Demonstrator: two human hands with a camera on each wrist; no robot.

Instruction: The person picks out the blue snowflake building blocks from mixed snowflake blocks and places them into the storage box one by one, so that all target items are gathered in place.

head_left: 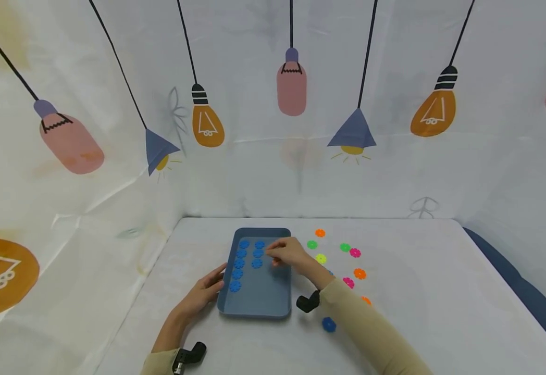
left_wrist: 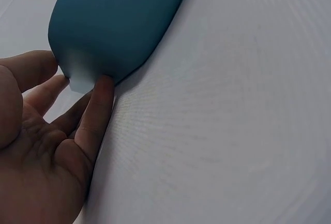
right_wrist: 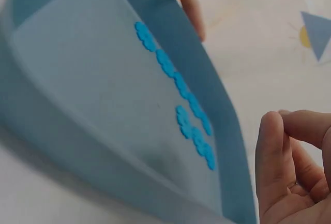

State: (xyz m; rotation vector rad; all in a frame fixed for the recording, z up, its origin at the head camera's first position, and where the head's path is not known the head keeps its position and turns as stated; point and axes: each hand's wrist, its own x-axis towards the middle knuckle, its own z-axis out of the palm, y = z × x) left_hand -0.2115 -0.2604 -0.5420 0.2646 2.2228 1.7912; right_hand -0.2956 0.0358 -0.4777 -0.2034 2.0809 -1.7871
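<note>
A blue-grey tray (head_left: 267, 297) lies on the table with blue flower-shaped pieces (head_left: 235, 286) in two columns, a longer one along its left side and three in the second. My left hand (head_left: 202, 294) touches the tray's left outer wall; in the left wrist view, the thumb and fingertips (left_wrist: 103, 87) rest against it. Over the tray's right part is my right hand (head_left: 292, 252), its fingertips close to the second column. In the right wrist view, thumb and forefinger (right_wrist: 271, 131) meet at the tips, and no piece shows between them.
Right of the tray, loose flower pieces in orange (head_left: 359, 273), green (head_left: 312, 244), pink (head_left: 355, 252) and yellow (head_left: 321, 258) are scattered. A blue piece (head_left: 329, 324) lies nearer me, beside the right sleeve (head_left: 371, 323). My right forearm partly covers some pieces. A lamp-printed sheet (head_left: 249, 177) stands behind the table.
</note>
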